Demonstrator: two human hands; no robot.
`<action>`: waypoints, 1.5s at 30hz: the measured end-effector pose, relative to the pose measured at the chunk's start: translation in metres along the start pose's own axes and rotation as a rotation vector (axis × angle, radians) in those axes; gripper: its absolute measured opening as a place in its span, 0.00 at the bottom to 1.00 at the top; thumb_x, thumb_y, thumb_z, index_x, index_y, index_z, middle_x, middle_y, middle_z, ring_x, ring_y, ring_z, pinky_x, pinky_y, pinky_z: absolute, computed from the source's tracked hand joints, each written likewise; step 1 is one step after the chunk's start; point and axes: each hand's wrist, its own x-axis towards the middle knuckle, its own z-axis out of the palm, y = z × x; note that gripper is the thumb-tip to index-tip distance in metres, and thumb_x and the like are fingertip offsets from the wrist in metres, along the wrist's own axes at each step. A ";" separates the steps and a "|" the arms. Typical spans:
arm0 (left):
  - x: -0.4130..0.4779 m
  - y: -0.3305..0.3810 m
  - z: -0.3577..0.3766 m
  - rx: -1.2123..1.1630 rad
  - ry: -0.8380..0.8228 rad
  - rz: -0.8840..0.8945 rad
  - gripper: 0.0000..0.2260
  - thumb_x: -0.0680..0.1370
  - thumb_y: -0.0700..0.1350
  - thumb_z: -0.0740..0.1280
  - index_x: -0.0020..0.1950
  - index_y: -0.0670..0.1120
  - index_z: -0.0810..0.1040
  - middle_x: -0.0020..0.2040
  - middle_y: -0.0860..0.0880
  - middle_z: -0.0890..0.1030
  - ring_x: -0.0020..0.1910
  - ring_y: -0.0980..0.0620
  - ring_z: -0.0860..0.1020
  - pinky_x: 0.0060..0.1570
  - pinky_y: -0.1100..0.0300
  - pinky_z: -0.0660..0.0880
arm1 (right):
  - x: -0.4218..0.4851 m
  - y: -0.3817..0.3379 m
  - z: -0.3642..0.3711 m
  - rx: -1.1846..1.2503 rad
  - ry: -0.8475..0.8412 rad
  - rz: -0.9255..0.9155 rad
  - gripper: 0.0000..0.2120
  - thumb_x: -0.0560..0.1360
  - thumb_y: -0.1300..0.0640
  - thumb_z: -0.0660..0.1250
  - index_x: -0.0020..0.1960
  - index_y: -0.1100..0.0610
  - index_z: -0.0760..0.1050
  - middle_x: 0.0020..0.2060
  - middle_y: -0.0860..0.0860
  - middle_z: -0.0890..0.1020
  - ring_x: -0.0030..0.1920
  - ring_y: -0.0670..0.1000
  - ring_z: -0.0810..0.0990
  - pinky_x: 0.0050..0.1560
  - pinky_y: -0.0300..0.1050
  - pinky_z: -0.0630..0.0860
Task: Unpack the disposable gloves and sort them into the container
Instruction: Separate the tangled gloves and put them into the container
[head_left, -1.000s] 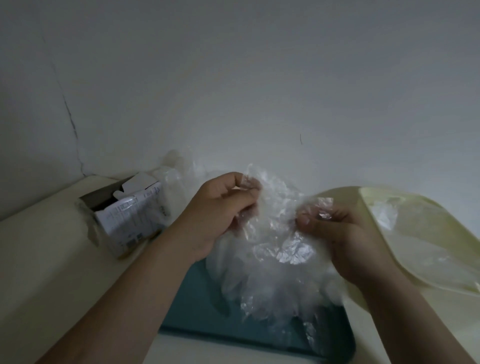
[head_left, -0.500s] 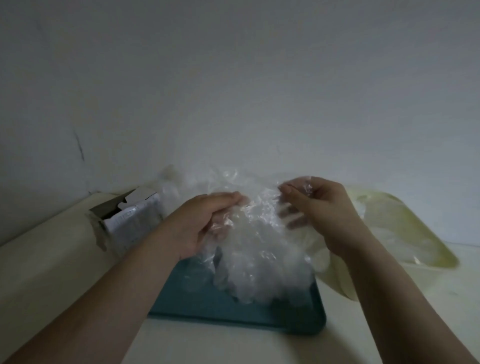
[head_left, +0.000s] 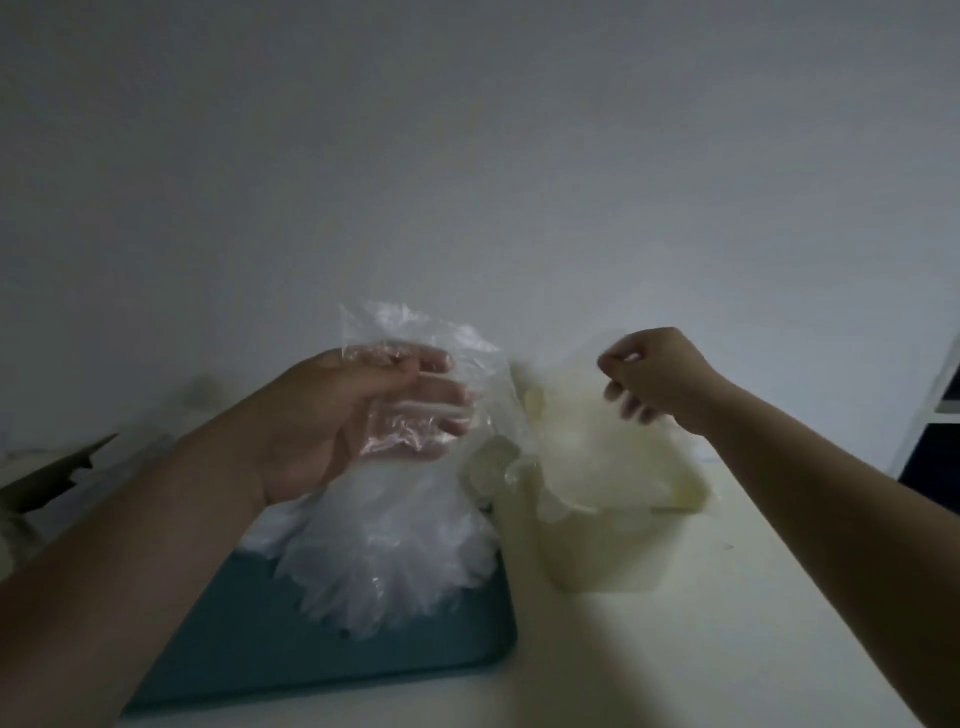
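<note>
In the middle of the frame the left hand (head_left: 332, 415) held up a bundle of gloves (head_left: 400, 525), clear and crumpled. The thumb pinched the top of the plastic against the fingers (head_left: 441, 397), which lay nearly straight behind the film and showed through it. The lower part of the bundle hung down and fanned out onto the dark teal tray (head_left: 363, 644) at lower centre. Right of centre, the right hand (head_left: 660, 379) was raised with its fingers (head_left: 618, 358) curled tight, thumb and forefinger pinching the top of a single glove (head_left: 576, 447). That glove was faint and blurred and trailed down into the open mouth of the pale yellow container (head_left: 623, 551). The container stood on the light surface (head_left: 727, 639) just beside the tray's right edge, with more clear plastic lying inside it. At the left edge of the frame an open cardboard box (head_left: 47, 478) was partly visible, and a plain grey wall (head_left: 467, 156) filled the upper half.
</note>
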 end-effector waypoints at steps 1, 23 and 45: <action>0.000 0.006 0.004 0.004 -0.023 0.022 0.11 0.81 0.43 0.64 0.60 0.41 0.81 0.57 0.38 0.86 0.52 0.39 0.87 0.46 0.47 0.85 | 0.004 0.001 0.003 -0.025 0.007 -0.002 0.05 0.81 0.57 0.68 0.52 0.58 0.81 0.37 0.57 0.86 0.26 0.54 0.81 0.26 0.43 0.76; 0.194 -0.070 0.120 0.336 0.242 -0.136 0.14 0.73 0.36 0.77 0.58 0.41 0.82 0.45 0.42 0.85 0.42 0.43 0.85 0.47 0.47 0.83 | -0.032 -0.001 -0.050 -0.105 -0.202 -0.075 0.22 0.80 0.46 0.68 0.73 0.50 0.74 0.65 0.47 0.78 0.60 0.47 0.79 0.57 0.40 0.73; 0.036 -0.090 -0.027 1.161 0.141 0.124 0.11 0.79 0.54 0.72 0.61 0.57 0.82 0.67 0.62 0.75 0.66 0.62 0.73 0.69 0.67 0.67 | -0.020 -0.024 0.053 -0.938 -0.588 -0.108 0.19 0.80 0.55 0.63 0.70 0.56 0.77 0.66 0.52 0.80 0.64 0.54 0.79 0.66 0.48 0.76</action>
